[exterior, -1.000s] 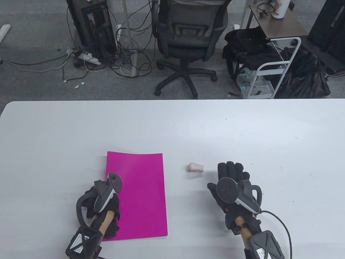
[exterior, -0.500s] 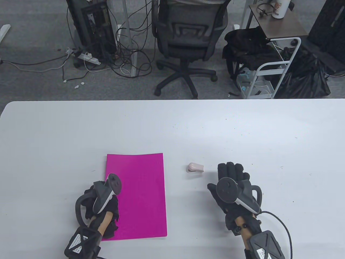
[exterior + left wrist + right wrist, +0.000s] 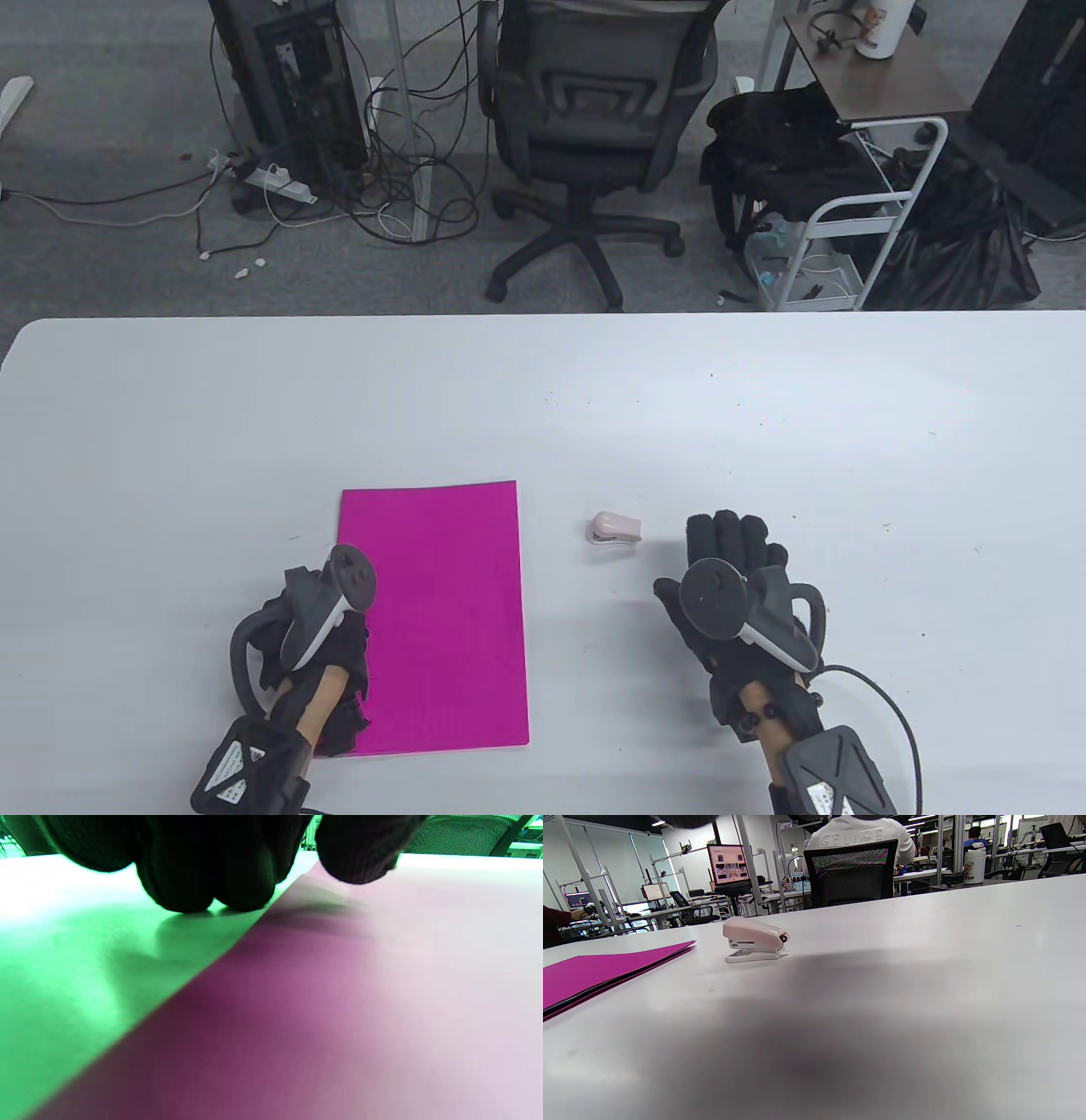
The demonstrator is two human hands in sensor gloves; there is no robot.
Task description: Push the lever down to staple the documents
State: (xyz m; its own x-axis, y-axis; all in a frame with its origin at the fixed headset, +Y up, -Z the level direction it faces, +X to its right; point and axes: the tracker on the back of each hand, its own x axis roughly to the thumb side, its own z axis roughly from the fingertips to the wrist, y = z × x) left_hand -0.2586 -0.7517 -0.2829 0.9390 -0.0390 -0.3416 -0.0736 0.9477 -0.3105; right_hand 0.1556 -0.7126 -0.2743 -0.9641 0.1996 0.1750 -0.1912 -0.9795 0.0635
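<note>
A stack of magenta documents (image 3: pixel 441 611) lies flat on the white table (image 3: pixel 543 399), left of centre. My left hand (image 3: pixel 314 637) sits at the stack's lower left edge. In the left wrist view its curled fingers (image 3: pixel 191 878) touch the table right beside the paper's edge (image 3: pixel 339 1005), and the thumb is over the paper. Whether it grips the edge is not plain. A small pale pink stapler (image 3: pixel 612 528) stands shut to the right of the stack, also in the right wrist view (image 3: pixel 754 939). My right hand (image 3: pixel 730 543) lies flat and empty to the stapler's right.
An office chair (image 3: pixel 594 127), cables, a computer tower and a white cart (image 3: pixel 848 212) stand on the floor beyond the table's far edge. The table's front edge runs just below both wrists.
The magenta stack has turned slightly clockwise and shifted a little to the right. My left hand has slid down and left along its edge. The right hand and stapler have not moved.
</note>
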